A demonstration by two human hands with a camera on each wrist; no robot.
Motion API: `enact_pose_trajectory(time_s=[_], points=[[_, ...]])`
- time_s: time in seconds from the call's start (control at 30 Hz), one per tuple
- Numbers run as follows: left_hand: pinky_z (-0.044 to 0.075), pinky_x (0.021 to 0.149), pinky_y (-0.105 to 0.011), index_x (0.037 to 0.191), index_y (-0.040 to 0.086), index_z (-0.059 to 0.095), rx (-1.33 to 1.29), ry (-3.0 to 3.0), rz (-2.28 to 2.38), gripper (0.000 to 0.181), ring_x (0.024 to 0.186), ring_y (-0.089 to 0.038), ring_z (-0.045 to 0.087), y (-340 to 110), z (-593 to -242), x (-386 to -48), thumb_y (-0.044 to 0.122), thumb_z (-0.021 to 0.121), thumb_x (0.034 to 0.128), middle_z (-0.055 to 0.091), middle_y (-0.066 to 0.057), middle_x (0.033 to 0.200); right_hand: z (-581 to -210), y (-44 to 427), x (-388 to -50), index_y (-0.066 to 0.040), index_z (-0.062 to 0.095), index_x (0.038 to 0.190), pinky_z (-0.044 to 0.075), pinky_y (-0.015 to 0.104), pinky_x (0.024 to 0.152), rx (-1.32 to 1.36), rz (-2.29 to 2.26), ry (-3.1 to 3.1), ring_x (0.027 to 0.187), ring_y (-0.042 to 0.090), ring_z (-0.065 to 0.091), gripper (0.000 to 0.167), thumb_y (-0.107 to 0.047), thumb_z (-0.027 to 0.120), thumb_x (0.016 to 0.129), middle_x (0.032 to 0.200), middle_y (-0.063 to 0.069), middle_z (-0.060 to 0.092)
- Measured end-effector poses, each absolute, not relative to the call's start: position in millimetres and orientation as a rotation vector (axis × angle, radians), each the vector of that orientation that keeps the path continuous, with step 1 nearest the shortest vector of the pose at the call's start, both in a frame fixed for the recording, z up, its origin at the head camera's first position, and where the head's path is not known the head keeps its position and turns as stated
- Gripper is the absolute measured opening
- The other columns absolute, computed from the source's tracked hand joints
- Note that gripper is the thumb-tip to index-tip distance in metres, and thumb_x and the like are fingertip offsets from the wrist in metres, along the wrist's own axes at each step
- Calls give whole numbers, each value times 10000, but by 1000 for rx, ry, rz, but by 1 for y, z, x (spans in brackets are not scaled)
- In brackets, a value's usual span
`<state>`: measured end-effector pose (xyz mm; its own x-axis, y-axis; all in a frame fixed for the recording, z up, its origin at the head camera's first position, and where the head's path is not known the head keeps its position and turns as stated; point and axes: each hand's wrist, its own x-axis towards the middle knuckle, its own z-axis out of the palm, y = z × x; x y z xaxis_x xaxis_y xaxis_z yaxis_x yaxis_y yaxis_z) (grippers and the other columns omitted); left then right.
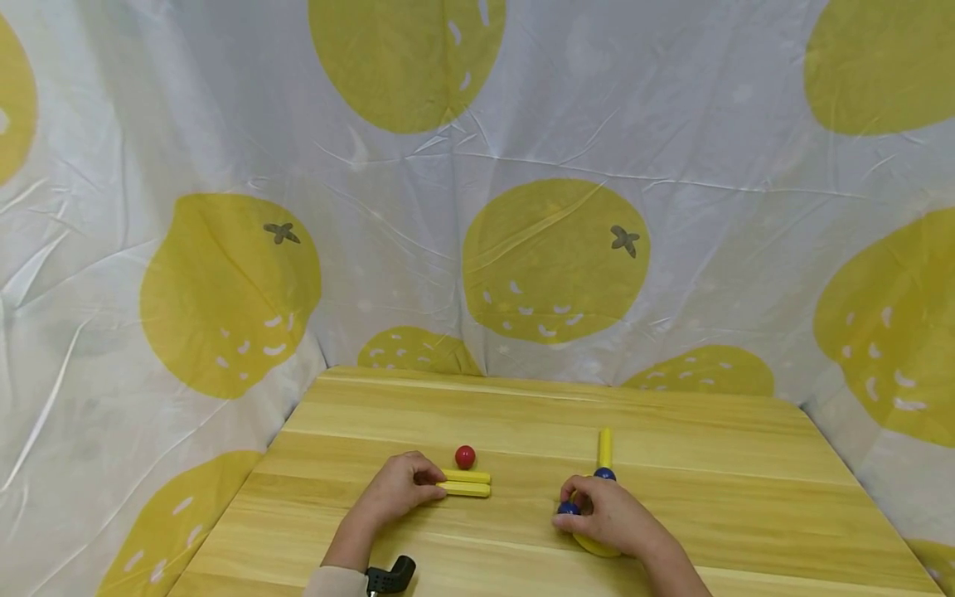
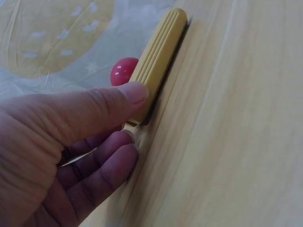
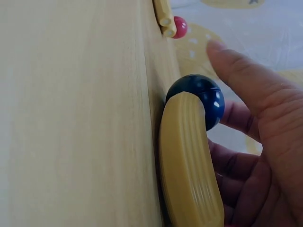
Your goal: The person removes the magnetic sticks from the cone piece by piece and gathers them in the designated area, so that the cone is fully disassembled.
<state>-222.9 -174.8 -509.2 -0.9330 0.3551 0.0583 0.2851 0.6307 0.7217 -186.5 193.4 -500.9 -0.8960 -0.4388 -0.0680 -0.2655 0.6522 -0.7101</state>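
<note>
My left hand [image 1: 398, 491] pinches the near ends of two straight yellow rods [image 1: 470, 491] lying side by side. In the left wrist view, its thumb [image 2: 137, 92] presses on a ribbed rod [image 2: 163, 52]. A red ball [image 1: 465, 457] sits just behind the rods. At the right, my right hand [image 1: 615, 514] is around a dark blue ball [image 1: 569, 508]. The right wrist view shows this ball [image 3: 215, 101] against the end of a curved yellow ribbed piece [image 3: 189, 161], the thumb [image 3: 246, 71] standing apart from it and the other fingers behind it.
Beyond the right hand, a second blue ball [image 1: 605, 473] touches a straight yellow rod [image 1: 605, 448] pointing away. The wooden table [image 1: 709, 439] meets a lemon-print cloth [image 1: 709, 274] at the back. By the left sleeve is a black device [image 1: 395, 574].
</note>
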Motion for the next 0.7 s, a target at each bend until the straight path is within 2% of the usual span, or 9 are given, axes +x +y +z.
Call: enact_pose_trajectory(time_s=[0.17, 0.4, 0.5, 0.6, 0.7], points=[[507, 687, -203, 936, 130, 779, 545, 2772, 1196, 129, 784, -34, 589, -174, -511, -224, 205, 840, 850, 663, 34, 903, -501, 192, -187, -234, 654, 980, 443, 239, 618, -600, -1050, 2683, 668, 17, 526, 248, -469, 718, 932, 783, -99, 604], [502, 700, -209, 970, 126, 768, 514, 2741, 1236, 188, 811, -75, 589, -176, -509, -224, 233, 851, 840, 671, 26, 921, -496, 199, -183, -186, 643, 990, 436, 229, 643, -602, -1057, 2646, 722, 35, 517, 228, -337, 787, 899, 837, -70, 596], [505, 711, -213, 995, 115, 764, 510, 2734, 1240, 216, 827, -85, 592, -176, -508, -224, 253, 844, 850, 677, 25, 927, -494, 202, -182, -185, 631, 931, 430, 219, 636, -608, -1056, 2654, 715, 29, 504, 204, -299, 794, 888, 819, -69, 588], [508, 719, -214, 1015, 123, 764, 516, 2752, 1229, 230, 826, -62, 592, -175, -505, -223, 291, 825, 870, 680, 46, 922, -493, 202, -184, -203, 600, 822, 409, 213, 586, -544, -1012, 2768, 646, 26, 475, 242, -348, 775, 906, 742, -85, 557], [512, 718, -219, 1030, 128, 764, 531, 2758, 1242, 241, 815, -41, 590, -171, -500, -221, 320, 802, 890, 675, 68, 908, -495, 201, -187, -210, 559, 773, 378, 240, 572, -346, -904, 2977, 633, 82, 443, 311, -397, 765, 911, 725, -65, 515]])
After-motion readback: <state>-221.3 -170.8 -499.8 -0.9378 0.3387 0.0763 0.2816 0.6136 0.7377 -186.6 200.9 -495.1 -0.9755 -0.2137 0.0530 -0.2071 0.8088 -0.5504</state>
